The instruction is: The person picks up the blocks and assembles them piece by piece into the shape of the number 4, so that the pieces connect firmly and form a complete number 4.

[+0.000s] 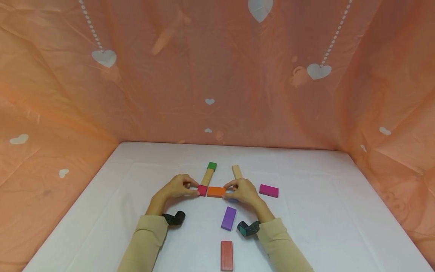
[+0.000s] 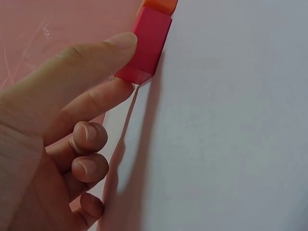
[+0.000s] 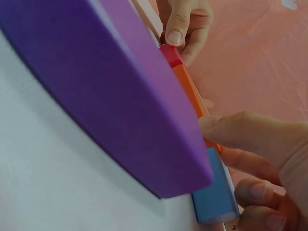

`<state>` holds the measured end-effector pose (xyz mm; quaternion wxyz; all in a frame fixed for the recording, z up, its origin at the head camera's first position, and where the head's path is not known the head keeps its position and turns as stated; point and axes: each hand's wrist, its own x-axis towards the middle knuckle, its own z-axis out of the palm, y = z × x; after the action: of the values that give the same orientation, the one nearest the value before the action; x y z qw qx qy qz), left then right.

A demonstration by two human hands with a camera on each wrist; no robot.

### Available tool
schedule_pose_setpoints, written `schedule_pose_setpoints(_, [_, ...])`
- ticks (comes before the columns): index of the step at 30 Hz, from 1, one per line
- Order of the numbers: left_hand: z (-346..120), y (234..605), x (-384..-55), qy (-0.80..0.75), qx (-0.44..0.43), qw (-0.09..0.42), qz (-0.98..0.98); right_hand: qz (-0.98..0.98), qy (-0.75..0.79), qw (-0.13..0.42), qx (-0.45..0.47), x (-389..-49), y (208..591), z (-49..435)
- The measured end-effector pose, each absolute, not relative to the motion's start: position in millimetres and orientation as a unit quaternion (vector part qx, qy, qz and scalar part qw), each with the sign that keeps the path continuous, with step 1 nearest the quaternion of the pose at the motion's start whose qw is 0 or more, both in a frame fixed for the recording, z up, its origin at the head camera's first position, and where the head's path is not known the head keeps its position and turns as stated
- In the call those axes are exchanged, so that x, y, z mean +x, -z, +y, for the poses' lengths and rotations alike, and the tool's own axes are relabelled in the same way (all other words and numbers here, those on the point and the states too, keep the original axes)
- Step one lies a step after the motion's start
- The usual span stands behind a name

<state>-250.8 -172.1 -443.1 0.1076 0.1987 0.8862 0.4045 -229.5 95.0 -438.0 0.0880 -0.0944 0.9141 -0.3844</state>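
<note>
The left hand (image 1: 178, 186) pinches the red block (image 1: 202, 190) at its fingertips. End to end with it, between the hands, lies the orange block (image 1: 216, 192), pinched by the right hand (image 1: 244, 192), which partly hides the blue block (image 3: 215, 192). Aligning seems in hand; this calls for squaring ends before release.

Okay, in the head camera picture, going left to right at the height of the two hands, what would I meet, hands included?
Left hand → small red block → orange block → right hand → magenta block.
</note>
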Motion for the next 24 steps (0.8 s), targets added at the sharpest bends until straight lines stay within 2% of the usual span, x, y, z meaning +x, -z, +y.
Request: schedule_pose_setpoints(24, [-170.1,444.9,-251.9,-0.414,0.188,0.120,0.883,0.922,0.368,0.079,-0.092,-228.4,437.0,93.8])
